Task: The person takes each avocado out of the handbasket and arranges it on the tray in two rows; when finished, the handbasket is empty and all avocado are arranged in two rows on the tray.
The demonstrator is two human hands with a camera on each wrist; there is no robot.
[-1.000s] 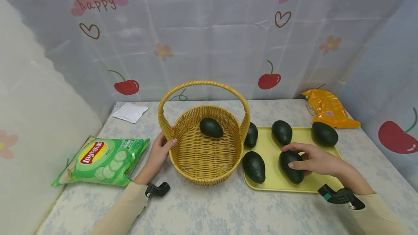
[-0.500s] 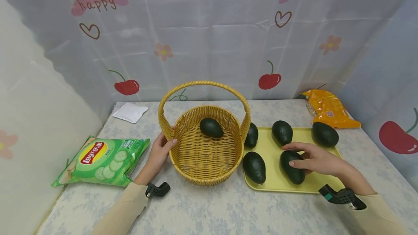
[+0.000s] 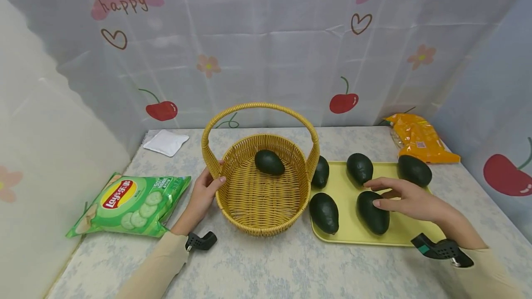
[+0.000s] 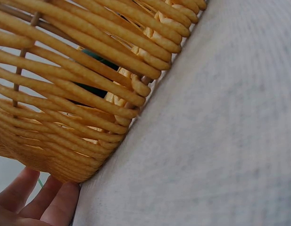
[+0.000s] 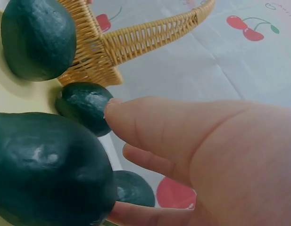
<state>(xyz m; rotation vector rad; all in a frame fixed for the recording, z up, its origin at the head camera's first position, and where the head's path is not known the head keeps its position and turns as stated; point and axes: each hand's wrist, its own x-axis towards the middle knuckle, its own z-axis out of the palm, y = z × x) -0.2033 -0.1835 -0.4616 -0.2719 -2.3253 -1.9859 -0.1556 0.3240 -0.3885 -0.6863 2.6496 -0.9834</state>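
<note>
My left hand [image 3: 208, 191] holds the left side of the yellow wicker basket [image 3: 266, 230] at the foot of its handle, thumb on the rim. The left wrist view shows fingers [image 4: 60, 202] against the woven wall. One dark green avocado [image 3: 269, 162] lies inside the basket. On the right, my right hand [image 3: 409, 200] hovers at the near avocado [image 3: 372, 212] on the yellow tray [image 3: 345, 239]. Its thumb and fingers are spread and loose, the thumb [image 5: 150, 117] apart from the avocado's skin in the right wrist view.
Other avocados lie on the tray: front left [image 3: 324, 213], back middle [image 3: 359, 169], back right [image 3: 414, 170] and one [image 3: 320, 172] beside the basket. A green chip bag [image 3: 133, 204] sits left, a white packet [image 3: 166, 142] back left, an orange bag [image 3: 421, 140] back right.
My right hand has loosened from the near avocado and shifted slightly right, its thumb lifting back. The avocado stays on the tray. The left hand and basket hold still.
</note>
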